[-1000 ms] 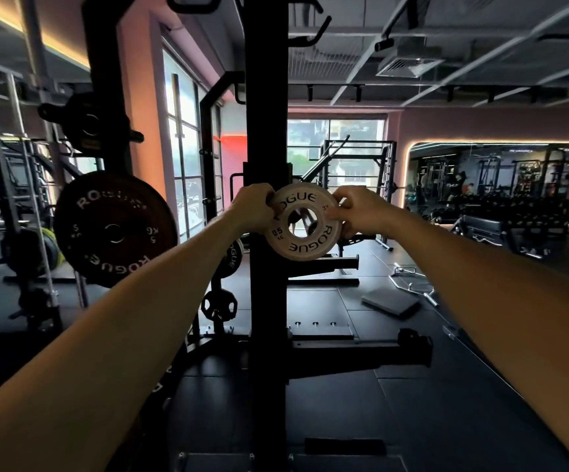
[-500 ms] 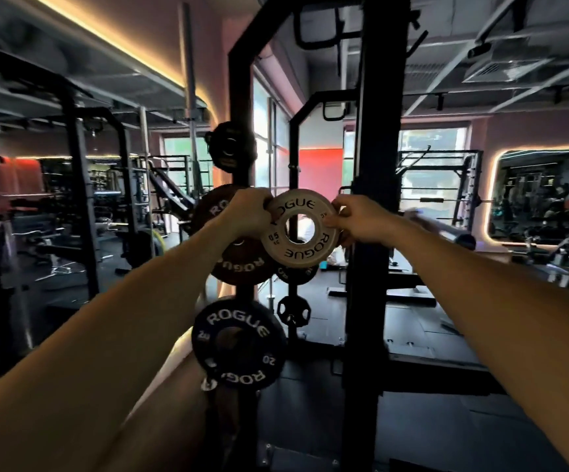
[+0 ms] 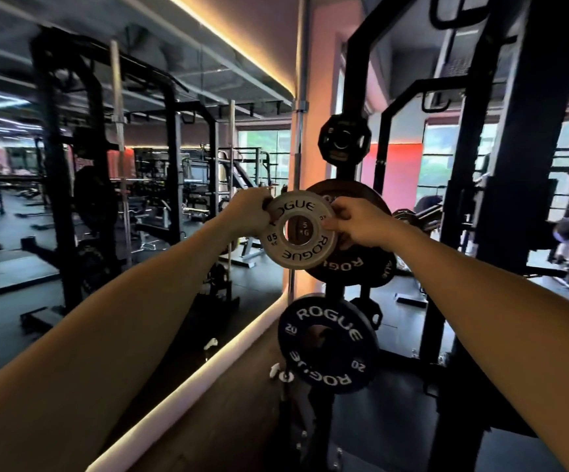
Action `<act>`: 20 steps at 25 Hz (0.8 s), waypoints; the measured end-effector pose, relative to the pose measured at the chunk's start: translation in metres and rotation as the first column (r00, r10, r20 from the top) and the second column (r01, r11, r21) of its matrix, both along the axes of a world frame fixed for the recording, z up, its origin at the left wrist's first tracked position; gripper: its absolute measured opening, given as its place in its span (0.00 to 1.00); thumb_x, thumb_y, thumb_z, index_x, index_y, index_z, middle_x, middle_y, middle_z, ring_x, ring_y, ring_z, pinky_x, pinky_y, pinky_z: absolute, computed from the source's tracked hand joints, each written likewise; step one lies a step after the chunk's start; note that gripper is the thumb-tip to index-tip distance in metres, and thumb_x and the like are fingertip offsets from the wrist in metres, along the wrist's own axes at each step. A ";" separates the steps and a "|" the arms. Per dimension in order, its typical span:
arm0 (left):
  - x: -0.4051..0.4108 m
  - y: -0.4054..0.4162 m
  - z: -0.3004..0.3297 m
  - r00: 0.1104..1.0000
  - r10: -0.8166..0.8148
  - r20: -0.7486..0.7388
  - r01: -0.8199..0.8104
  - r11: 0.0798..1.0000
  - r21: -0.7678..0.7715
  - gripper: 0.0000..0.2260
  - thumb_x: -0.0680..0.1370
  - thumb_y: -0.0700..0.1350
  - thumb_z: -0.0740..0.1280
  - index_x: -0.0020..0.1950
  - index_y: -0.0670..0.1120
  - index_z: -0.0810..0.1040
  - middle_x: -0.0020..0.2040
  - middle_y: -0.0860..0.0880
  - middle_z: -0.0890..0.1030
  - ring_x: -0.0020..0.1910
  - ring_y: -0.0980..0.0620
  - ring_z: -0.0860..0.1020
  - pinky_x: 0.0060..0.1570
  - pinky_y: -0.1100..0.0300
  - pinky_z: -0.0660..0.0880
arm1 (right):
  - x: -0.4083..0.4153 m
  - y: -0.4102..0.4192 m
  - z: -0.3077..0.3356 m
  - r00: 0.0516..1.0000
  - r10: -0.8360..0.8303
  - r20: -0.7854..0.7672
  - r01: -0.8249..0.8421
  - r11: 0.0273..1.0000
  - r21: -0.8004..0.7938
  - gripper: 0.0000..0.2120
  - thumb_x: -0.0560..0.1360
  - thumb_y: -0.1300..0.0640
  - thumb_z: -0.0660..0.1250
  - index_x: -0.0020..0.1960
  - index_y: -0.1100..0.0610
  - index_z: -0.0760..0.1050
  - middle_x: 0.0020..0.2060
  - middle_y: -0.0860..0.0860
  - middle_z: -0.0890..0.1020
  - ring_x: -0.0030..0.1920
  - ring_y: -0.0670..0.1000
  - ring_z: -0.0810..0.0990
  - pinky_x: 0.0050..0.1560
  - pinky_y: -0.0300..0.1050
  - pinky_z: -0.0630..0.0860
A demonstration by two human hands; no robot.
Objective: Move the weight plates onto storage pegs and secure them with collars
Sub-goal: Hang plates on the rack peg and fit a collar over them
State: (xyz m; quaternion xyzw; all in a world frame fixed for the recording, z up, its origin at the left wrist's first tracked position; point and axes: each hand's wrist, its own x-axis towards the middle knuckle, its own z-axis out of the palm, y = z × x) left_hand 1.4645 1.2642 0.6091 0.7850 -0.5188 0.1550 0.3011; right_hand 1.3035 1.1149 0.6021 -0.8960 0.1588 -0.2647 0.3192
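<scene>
Both hands, left (image 3: pixel 247 212) and right (image 3: pixel 358 223), are pinching the small white plate (image 3: pixel 298 235) in front of a big black plate (image 3: pixel 361 267).

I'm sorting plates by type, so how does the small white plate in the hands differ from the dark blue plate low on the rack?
The white plate is pale and marked 0.5 KG; the blue plate is dark and marked 20. The white plate is held up in the air by the left hand and right hand; the blue plate hangs stored on the rack, untouched. The white plate looks smaller in face. Both are round, have a centre hole and read ROGUE.
</scene>
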 end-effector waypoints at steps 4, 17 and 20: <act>0.058 0.003 -0.006 0.999 0.047 -0.022 -0.047 0.999 0.007 0.04 0.76 0.35 0.64 0.49 0.40 0.76 0.44 0.44 0.76 0.46 0.45 0.75 0.43 0.57 0.69 | 0.064 -0.008 -0.004 0.998 0.059 -0.005 -0.059 0.998 0.005 0.09 0.77 0.59 0.67 0.56 0.56 0.71 0.52 0.53 0.81 0.45 0.51 0.82 0.37 0.45 0.82; 0.208 -0.119 0.017 0.999 -0.001 -0.050 -0.002 0.998 -0.066 0.08 0.75 0.34 0.65 0.54 0.37 0.78 0.49 0.39 0.80 0.49 0.42 0.79 0.47 0.52 0.78 | 0.200 -0.122 0.020 1.000 0.004 0.014 -0.003 0.999 -0.039 0.13 0.76 0.57 0.69 0.58 0.61 0.73 0.52 0.59 0.81 0.46 0.59 0.84 0.43 0.55 0.83; 0.213 -0.165 0.020 0.996 -0.085 -0.040 0.083 0.995 -0.054 0.09 0.73 0.34 0.67 0.53 0.37 0.78 0.51 0.37 0.81 0.51 0.39 0.79 0.49 0.49 0.78 | 0.195 -0.154 0.024 0.997 -0.082 0.011 0.082 0.995 -0.060 0.10 0.77 0.58 0.67 0.57 0.60 0.74 0.50 0.58 0.82 0.43 0.53 0.84 0.42 0.53 0.83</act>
